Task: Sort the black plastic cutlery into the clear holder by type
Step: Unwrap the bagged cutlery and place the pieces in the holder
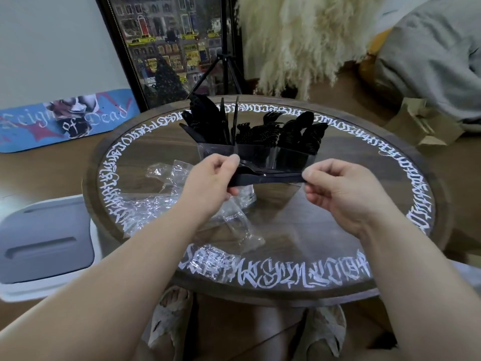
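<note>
Round table (338, 217), both hands, left hand (210, 178) and right hand (343, 188), pinching cutlery bundle (268, 177) before holder (256, 155).

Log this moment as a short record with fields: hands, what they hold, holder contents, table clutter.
left hand: left hand pinches one end of the black cutlery bundle
right hand: right hand pinches the other end
bundle: held level above the table, in front of the holder; a fork shows in it
holder: clear holder on the round table, knives at left, forks in the middle, spoons at right
clutter: crumpled clear plastic wrap on the table under the left forearm
</note>
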`<state>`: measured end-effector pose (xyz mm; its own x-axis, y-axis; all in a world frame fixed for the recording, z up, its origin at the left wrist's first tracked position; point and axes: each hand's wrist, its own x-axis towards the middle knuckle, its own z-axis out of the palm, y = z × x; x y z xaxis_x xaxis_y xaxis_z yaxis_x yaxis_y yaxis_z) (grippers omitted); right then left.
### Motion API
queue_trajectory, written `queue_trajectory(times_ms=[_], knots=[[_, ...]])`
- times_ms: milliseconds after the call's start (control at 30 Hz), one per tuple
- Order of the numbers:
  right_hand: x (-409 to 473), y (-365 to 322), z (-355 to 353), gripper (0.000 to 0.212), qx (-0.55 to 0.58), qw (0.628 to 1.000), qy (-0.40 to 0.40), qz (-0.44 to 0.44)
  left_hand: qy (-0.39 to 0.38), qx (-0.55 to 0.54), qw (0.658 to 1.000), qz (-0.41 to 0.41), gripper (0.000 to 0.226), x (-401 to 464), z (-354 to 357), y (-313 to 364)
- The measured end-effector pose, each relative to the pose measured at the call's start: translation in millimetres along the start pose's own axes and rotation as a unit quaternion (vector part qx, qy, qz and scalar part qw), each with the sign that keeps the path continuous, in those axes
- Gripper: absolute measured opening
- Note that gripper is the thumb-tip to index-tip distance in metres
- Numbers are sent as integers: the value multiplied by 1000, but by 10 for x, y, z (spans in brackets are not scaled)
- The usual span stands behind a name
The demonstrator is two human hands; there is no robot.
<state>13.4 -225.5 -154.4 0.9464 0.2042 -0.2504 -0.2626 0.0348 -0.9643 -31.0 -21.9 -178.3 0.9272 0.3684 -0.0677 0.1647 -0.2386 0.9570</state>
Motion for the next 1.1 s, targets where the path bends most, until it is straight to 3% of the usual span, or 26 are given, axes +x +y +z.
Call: queue_trajectory(times_ms=[100, 200, 300, 367, 467, 600, 833, 1100], knots=[[-5, 5, -42, 18, -59, 998, -29, 13, 8, -62, 998, -19, 16, 11, 47, 38], [4, 21, -93, 18, -192, 980, -49, -2, 5, -27, 1000, -5, 13, 9, 90, 25], [16, 7, -33, 4, -382, 920, -73, -59, -4, 46, 998, 34, 14, -10, 117, 27], [35, 7, 55, 17, -463, 875, -77, -119, -23, 87, 994, 62, 13, -44, 174, 48], [32, 1, 215, 35, -420, 885, -99, -173, -41, 115, 988, 97, 10, -105, 274, 85], [50, 11, 309, 32, -378, 896, -107, -208, -16, 83, 990, 111, 17, -114, 274, 115], [75, -2, 322, 29, -275, 944, -77, -167, 14, 57, 991, 118, 18, -109, 198, 121], [118, -13, 361, 29, -257, 950, -1, -178, 110, 66, 984, 120, 17, -101, 46, 163]])
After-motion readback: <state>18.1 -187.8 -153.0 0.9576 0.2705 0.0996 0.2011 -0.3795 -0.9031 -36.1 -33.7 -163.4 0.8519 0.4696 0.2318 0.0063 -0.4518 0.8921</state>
